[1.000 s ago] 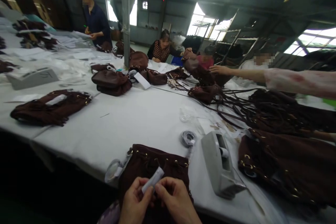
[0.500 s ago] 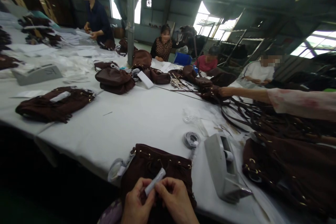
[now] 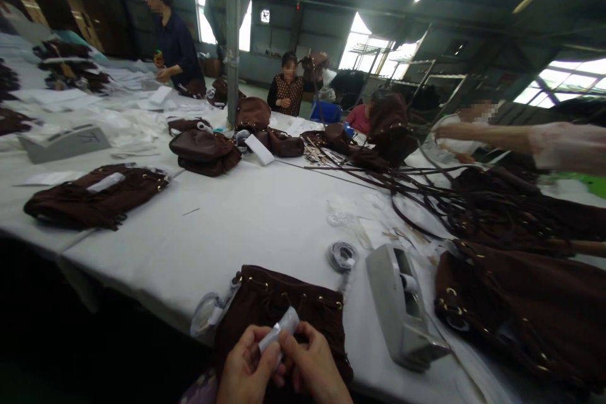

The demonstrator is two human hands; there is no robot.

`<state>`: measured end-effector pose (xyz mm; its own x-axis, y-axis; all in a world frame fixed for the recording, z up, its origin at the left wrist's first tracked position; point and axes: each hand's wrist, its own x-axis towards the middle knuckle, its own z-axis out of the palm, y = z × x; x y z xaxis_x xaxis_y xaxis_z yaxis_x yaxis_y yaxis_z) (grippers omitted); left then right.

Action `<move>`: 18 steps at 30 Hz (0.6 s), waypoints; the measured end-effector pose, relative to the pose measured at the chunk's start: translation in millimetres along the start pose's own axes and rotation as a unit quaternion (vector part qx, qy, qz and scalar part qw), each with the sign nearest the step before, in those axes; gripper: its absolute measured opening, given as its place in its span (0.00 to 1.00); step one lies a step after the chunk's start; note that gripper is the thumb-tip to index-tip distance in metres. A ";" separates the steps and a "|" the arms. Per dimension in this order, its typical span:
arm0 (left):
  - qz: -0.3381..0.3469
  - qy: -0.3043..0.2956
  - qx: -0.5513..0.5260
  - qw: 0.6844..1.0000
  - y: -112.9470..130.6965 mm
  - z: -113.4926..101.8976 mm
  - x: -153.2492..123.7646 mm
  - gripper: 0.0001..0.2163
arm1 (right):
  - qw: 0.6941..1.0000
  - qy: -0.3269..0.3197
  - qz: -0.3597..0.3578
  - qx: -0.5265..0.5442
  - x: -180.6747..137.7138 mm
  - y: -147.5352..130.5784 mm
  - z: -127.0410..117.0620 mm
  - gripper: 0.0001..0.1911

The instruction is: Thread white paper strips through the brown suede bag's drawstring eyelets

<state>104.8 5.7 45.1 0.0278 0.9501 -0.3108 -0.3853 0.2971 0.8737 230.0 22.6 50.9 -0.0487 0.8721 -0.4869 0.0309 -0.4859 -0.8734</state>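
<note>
The long white table [image 3: 246, 214] runs out ahead of me, strewn with brown bags. A heap of bags [image 3: 516, 303] and tangled straps [image 3: 454, 202] lies to my right, where a co-worker's arm [image 3: 511, 137] reaches across above them. My own bag [image 3: 284, 309] sits at the table's near edge, right under my hands. Beside it stands a grey tape dispenser [image 3: 400, 303], with a small tape roll [image 3: 341, 254] just behind. My left hand [image 3: 243, 369] and right hand [image 3: 312, 372] together pinch a small white tube [image 3: 279, 330], tilted, over the bag.
</note>
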 end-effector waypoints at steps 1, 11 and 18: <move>-0.020 -0.008 -0.029 0.999 2.9 0.7 0.2 0.21 | 1.000 -0.020 -0.014 0.015 -0.7 1.4 1.4 0.34; -0.268 0.015 -0.227 0.936 32.3 1.3 3.6 0.06 | 0.977 -0.120 -0.133 0.112 -8.0 -2.2 -0.3 0.17; -0.163 -0.007 -0.143 0.976 23.7 0.5 5.6 0.16 | 0.928 0.125 -0.293 -0.194 -17.0 3.0 -14.6 0.09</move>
<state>96.2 18.1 64.2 0.2036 0.8108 -0.5488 -0.5949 0.5476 0.5884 245.5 7.2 56.6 0.0600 0.9897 0.1301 0.4319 0.0918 -0.8972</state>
